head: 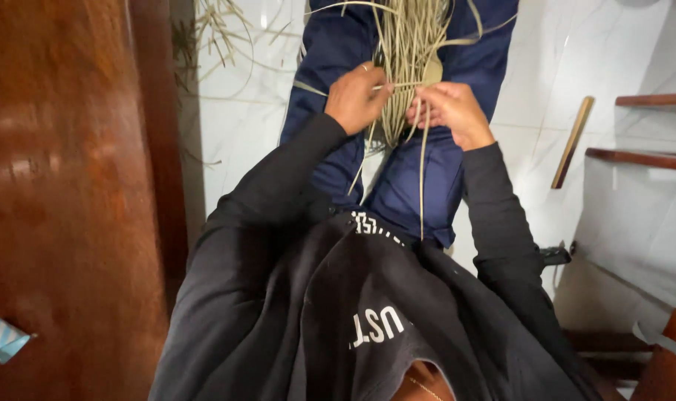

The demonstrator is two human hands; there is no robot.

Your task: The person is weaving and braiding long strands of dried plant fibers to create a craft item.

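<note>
Head view, person seated, looking down over own black hooded top (338,312), white lettering on it. Dark sleeves are reaching fwd to the lap, over blue trousers (427,186).

Left hand (356,98): closed, fingers pinching one thin strand that is running crosswise towards the other hand; ring showing on one finger. Right hand (449,111): fingers curled shut round several upright strands of the same bundle, knuckles up. Hands are sitting near each other, strand stretched between them.

Work item: bundle of pale straw-coloured strips (408,52), lying on the lap between the thighs, running away to the top edge of view. Looks flat, narrow, stiff but bendable; some ends are hanging down loose below the hands.

Progress, as judged: a short interlaced patch appears to be forming at hand level; most of the strips beyond are lying loose and unworked, so early stage, bulk left. Weave detail too small to confirm.

Beyond: white marble-look floor (241,126), loose strips (219,30) scattered top left, wooden door (63,186) along left, wooden stair treads (650,130) at right.
</note>
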